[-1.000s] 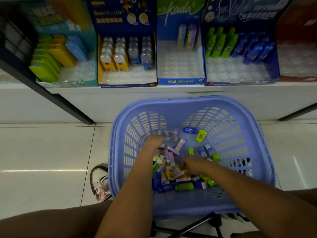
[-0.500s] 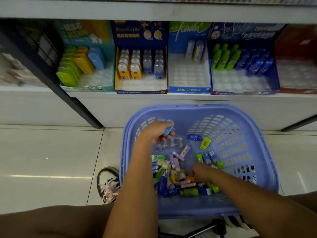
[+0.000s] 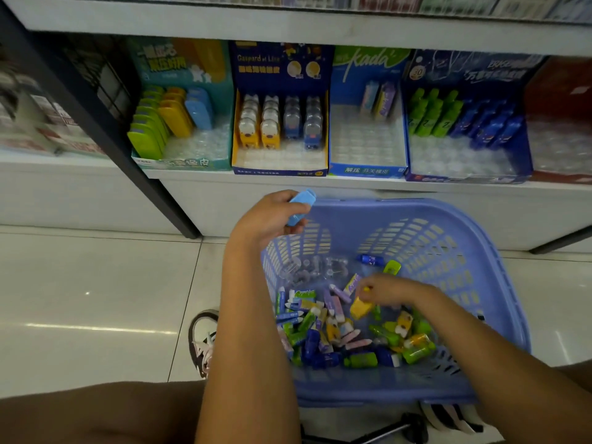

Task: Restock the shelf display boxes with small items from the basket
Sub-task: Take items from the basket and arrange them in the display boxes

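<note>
A lilac plastic basket [image 3: 474, 238] stands on the floor below the shelf, with several small coloured items [image 3: 323, 334] heaped in its bottom. My left hand [image 3: 269, 216] is raised above the basket's far left rim and grips a light blue item [image 3: 299, 205]. My right hand [image 3: 389, 288] is down inside the basket and pinches a yellow item [image 3: 360, 307]. On the shelf stand a teal display box [image 3: 182, 161], a dark blue and yellow box [image 3: 280, 169], a blue kada box [image 3: 368, 169] and a dark blue box [image 3: 464, 177], each partly filled.
A dark slanted shelf post [image 3: 105, 123] runs down to the floor left of the boxes. A red box [image 3: 560, 123] sits at the far right of the shelf. My shoe [image 3: 201, 341] rests on the pale tiled floor [image 3: 80, 299] left of the basket.
My left hand has lifted out of the basket with the light blue item, toward the shelf. My right hand has picked a yellow item out of the heap. The view has tilted up.
</note>
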### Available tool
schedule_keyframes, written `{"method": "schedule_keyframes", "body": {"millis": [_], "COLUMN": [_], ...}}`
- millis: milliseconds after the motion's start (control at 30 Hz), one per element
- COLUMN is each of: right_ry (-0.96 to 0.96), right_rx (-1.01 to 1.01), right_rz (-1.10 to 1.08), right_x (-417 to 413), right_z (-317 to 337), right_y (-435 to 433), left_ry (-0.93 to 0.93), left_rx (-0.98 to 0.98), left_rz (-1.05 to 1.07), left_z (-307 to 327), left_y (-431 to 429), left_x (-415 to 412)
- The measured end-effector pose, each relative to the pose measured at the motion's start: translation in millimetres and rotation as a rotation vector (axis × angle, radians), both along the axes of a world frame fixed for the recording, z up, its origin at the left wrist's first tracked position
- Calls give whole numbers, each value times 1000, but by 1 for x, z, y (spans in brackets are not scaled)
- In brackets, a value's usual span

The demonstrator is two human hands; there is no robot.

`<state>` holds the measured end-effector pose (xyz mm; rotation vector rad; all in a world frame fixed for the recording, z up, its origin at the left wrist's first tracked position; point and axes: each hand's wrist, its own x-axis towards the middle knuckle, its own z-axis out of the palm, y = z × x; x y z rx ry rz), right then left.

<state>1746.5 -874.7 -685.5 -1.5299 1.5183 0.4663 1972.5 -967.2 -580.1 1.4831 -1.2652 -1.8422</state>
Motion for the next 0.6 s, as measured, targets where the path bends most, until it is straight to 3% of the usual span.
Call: {"method": "schedule_keyframes", "body": {"millis": [100, 267, 433, 600], "right_ry": [-172, -596, -514, -476], "right_rx": [-202, -658, -1086, -1030], "right_rz": [-110, -334, -159, -42], "right_x": [10, 58, 130, 194], "right_z": [51, 146, 186, 182], "right_y": [-36, -84, -141, -203], "left_ry": [66, 242, 372, 399], "left_rx": [-58, -215, -205, -139], "left_rz": [125, 516, 822, 969], "left_z": [9, 21, 19, 10], "left_y": [-4, -10, -18, -19], "left_x": [14, 40, 59, 72]}}
